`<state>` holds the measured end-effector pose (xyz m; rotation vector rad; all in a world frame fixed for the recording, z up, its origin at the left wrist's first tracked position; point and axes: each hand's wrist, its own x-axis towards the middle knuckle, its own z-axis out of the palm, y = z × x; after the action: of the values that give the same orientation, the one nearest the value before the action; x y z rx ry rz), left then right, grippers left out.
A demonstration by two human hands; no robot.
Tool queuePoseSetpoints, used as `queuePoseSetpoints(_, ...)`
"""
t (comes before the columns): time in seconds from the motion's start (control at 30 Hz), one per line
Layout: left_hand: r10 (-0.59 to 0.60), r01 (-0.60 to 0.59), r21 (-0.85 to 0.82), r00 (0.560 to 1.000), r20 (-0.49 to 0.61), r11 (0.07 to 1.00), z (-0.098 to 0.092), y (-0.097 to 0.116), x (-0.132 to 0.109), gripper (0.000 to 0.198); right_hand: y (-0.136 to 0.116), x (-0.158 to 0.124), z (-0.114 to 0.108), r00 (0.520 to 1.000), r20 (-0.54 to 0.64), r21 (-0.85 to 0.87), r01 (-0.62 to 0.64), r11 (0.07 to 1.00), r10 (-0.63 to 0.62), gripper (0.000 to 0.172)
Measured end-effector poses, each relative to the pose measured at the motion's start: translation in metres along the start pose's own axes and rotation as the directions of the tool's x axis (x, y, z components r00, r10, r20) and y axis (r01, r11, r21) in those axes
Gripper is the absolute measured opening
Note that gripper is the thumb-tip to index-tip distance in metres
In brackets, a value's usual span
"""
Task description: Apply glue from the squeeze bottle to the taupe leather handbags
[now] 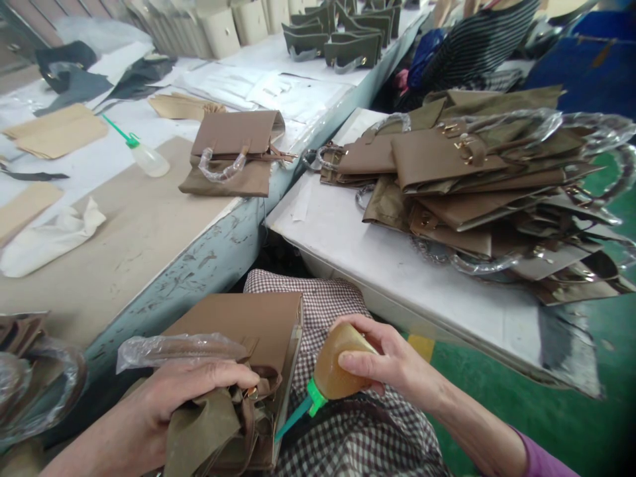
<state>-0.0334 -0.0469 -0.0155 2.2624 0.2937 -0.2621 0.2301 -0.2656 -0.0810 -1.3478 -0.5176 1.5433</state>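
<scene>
In my right hand [370,354] is a squeeze bottle [338,371] of amber liquid, held nozzle down. Its green nozzle points at the side edge of a brown handbag [248,315] on my lap; whether the tip touches the edge I cannot tell. My left hand [199,391] presses on the bag, its fingers closed over the folded olive lining [203,430] and a strap with a gold fitting. Beside those fingers lies the bag's handle [173,349], wrapped in clear plastic. Checked cloth [318,291] covers my lap beneath the bag.
A heap of brown bags [472,179] lies on the right table [328,232]. Another brown bag [238,136] and a second squeeze bottle [149,158] are on the left table [149,245]. Dark green bags [352,46] stand further back. A person in striped clothing [472,46] is at upper right.
</scene>
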Motion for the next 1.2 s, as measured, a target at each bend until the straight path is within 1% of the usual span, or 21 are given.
queuePoseSetpoints(0.2, 0.031, -0.029, -0.042, 0.998, 0.048, 0.999, -0.006, 0.0, 0.004, 0.032, 0.002, -0.002, 0.0, 1.0, 0.008, 0.008, -0.002, 1.0, 0.001, 0.056)
queuePoseSetpoints(0.37, 0.093, -0.092, -0.004, 0.995, 0.043, 0.996, -0.007, -0.001, 0.003, 0.041, 0.0, 0.0, -0.003, 0.997, -0.046, -0.006, 0.063, 0.998, -0.063, 0.05)
queuePoseSetpoints(0.43, 0.074, -0.073, -0.027, 0.996, 0.041, 0.997, -0.006, 0.0, 0.003, 0.04, -0.003, 0.001, -0.005, 0.993, -0.07, -0.013, 0.092, 0.996, -0.093, 0.048)
queuePoseSetpoints(0.53, 0.012, -0.009, -0.067, 0.999, 0.036, 0.998, -0.005, 0.002, 0.003, 0.037, -0.006, 0.002, -0.005, 0.989, -0.112, -0.028, 0.098, 0.995, -0.1, 0.048)
queuePoseSetpoints(0.6, 0.015, -0.012, -0.068, 0.999, 0.05, 0.998, -0.004, 0.002, 0.003, 0.037, -0.007, 0.001, -0.005, 0.986, -0.124, -0.044, 0.103, 0.994, -0.107, 0.047)
queuePoseSetpoints(0.73, 0.038, -0.036, -0.041, 0.997, 0.067, 0.999, -0.005, 0.0, 0.004, 0.038, -0.009, -0.003, -0.004, 0.992, -0.059, -0.051, 0.112, 0.992, -0.115, 0.045)
queuePoseSetpoints(0.87, 0.065, -0.062, -0.03, 0.993, 0.099, 0.998, -0.007, -0.001, 0.006, 0.043, -0.008, -0.006, -0.002, 0.997, -0.004, 0.001, 0.078, 0.997, -0.078, 0.049)
queuePoseSetpoints(0.97, 0.06, -0.058, -0.023, 0.995, 0.079, 0.998, -0.008, -0.003, 0.005, 0.046, -0.009, -0.004, 0.001, 0.999, 0.024, 0.015, 0.045, 0.999, -0.045, 0.052)
queuePoseSetpoints(1.03, 0.044, -0.042, -0.031, 0.997, 0.068, 0.999, -0.007, -0.003, 0.003, 0.043, -0.009, -0.002, 0.001, 0.999, 0.026, -0.005, 0.044, 0.999, -0.044, 0.051)
queuePoseSetpoints(1.1, 0.013, -0.011, -0.047, 0.999, 0.047, 0.999, -0.005, -0.002, 0.002, 0.04, -0.012, 0.001, 0.001, 0.998, -0.008, -0.052, 0.069, 0.996, -0.07, 0.047)
queuePoseSetpoints(1.2, -0.028, 0.027, -0.088, 1.0, -0.012, 0.996, -0.004, 0.002, 0.001, 0.035, -0.017, 0.004, -0.001, 0.99, -0.069, -0.148, 0.11, 0.983, -0.121, 0.039)
